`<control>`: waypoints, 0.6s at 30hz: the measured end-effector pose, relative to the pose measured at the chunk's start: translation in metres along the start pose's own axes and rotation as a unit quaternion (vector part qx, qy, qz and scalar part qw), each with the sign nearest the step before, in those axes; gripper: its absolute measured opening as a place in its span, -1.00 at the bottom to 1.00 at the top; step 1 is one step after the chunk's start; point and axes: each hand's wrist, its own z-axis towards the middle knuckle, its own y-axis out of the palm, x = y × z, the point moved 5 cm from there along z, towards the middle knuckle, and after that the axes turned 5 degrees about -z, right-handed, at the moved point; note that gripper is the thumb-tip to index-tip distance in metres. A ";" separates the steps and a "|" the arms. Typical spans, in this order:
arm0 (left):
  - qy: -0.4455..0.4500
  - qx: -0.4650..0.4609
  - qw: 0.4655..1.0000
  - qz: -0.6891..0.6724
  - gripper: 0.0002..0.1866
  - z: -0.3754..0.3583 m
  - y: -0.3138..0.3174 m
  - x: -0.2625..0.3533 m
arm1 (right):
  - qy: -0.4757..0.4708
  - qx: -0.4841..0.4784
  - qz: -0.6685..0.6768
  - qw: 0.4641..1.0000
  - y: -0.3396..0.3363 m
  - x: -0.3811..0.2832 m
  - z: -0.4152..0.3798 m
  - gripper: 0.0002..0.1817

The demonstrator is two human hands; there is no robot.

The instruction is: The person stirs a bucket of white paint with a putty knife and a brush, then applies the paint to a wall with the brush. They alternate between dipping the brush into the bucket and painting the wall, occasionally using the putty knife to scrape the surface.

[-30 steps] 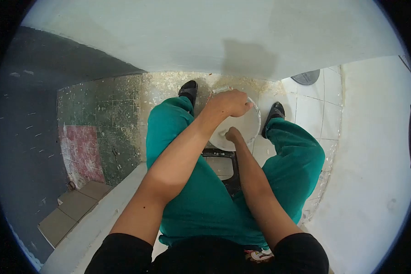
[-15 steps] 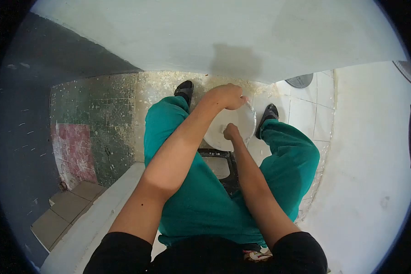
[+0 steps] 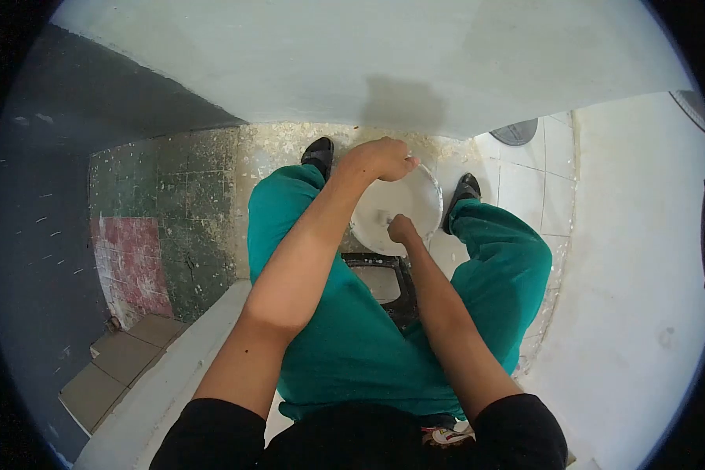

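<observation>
A round white bucket (image 3: 435, 202) stands on the floor between my feet, with pale, whitish contents inside. My left hand (image 3: 385, 160) is closed at its far rim, fingers curled over the edge. Over the near part of the opening, my right hand (image 3: 401, 229) is held in a fist. A small whitish piece shows beside that fist, at the surface of the contents; what it belongs to cannot be made out. Both forearms reach in from either side, and the left one hides part of the bucket's left side.
Just behind the bucket is a black, paint-spotted stool or frame (image 3: 403, 301). A pale wall (image 3: 305, 63) rises in front, and a white wall (image 3: 634, 258) on the right. A grey round object (image 3: 515, 133) sits on the white tiles. Stacked brown tiles (image 3: 125, 356) lie at left.
My left hand has shifted slightly left along the rim. The right fist has moved a little to the right and down over the contents. The view has drifted slightly.
</observation>
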 end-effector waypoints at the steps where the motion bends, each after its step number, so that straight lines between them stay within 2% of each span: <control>1: -0.006 -0.002 1.000 0.000 -0.44 -0.004 -0.002 0.003 | -0.020 -0.014 -0.009 1.000 0.002 0.001 0.002 -0.73; 4: -0.018 -0.004 1.000 0.001 -0.44 -0.008 -0.004 0.007 | 0.058 0.066 0.031 0.996 -0.019 -0.005 -0.017 -0.75; 9: -0.023 -0.063 0.997 0.038 -0.41 0.008 0.013 -0.001 | 0.016 0.094 -0.019 0.995 -0.031 -0.016 -0.024 -0.81; 13: -0.010 -0.027 0.998 0.050 -0.40 0.009 0.020 -0.005 | 0.003 0.189 -0.025 0.982 -0.028 -0.020 -0.028 -0.83; 16: -0.006 -0.032 0.998 0.049 -0.42 0.007 0.026 -0.008 | -0.044 0.153 -0.047 0.986 -0.029 -0.020 -0.026 -0.85; 18: -0.019 -0.043 0.997 0.056 -0.43 0.013 0.032 -0.011 | -0.012 0.186 -0.030 0.982 -0.029 -0.022 -0.029 -0.85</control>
